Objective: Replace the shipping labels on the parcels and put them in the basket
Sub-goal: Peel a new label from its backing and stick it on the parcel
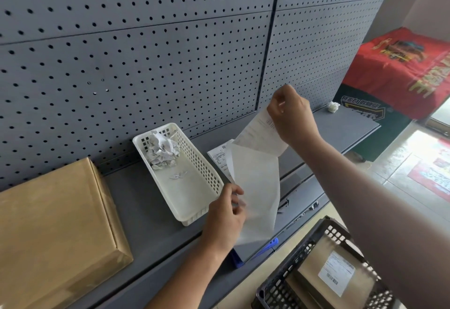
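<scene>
The right hand point(289, 111) pinches the top of the label point(260, 133), the left hand point(226, 211) pinches the backing sheet point(255, 187) — both grips narrow, on paper. Best to peel slowly, keeping the label taut so it doesn't curl onto itself. The bare parcel point(56, 230) lies on the shelf point(138, 199), far left.

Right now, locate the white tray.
Head view, left of centre: the white tray sits on the grey shelf, between the cardboard parcel and the left hand.

Grey pegboard point(146, 53) with dark hole grid, white lattice tray point(194, 162), tan parcel point(53, 230), black basket point(292, 272), red printed cloth point(401, 65) upper right
</scene>
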Tool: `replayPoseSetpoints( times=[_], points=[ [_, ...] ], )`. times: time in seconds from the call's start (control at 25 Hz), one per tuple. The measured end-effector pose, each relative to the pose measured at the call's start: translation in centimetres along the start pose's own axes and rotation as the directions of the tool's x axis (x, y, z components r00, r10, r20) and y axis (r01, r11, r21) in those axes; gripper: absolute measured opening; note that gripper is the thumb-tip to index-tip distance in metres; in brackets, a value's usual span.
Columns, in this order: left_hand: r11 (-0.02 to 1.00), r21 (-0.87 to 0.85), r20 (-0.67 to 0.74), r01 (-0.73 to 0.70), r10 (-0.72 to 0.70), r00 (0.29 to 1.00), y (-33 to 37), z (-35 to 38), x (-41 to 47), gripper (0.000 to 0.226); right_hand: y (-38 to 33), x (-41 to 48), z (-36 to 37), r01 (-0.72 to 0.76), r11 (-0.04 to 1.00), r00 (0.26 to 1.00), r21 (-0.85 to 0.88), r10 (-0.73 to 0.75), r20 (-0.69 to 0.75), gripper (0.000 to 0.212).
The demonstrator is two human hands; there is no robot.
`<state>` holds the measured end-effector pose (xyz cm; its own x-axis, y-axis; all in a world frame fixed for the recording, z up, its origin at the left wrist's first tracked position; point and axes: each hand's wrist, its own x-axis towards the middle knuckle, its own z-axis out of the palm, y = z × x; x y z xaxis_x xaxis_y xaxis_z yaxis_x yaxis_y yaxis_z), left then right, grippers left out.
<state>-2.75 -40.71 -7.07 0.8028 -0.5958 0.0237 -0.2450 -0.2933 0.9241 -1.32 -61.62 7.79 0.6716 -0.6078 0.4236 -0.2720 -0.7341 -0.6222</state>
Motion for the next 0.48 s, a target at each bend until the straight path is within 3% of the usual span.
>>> replayPoseSetpoints(
  times=[0.48],
  points=[
    [0.99,0.121,0.093,0.072,-0.084,0.992,-2.7,3.9,-1.7,0.017,-1.3,3.0,-2.0,0.046,0.994,0.974,0.101,-0.022,-0.227,0.015]
  ],
)
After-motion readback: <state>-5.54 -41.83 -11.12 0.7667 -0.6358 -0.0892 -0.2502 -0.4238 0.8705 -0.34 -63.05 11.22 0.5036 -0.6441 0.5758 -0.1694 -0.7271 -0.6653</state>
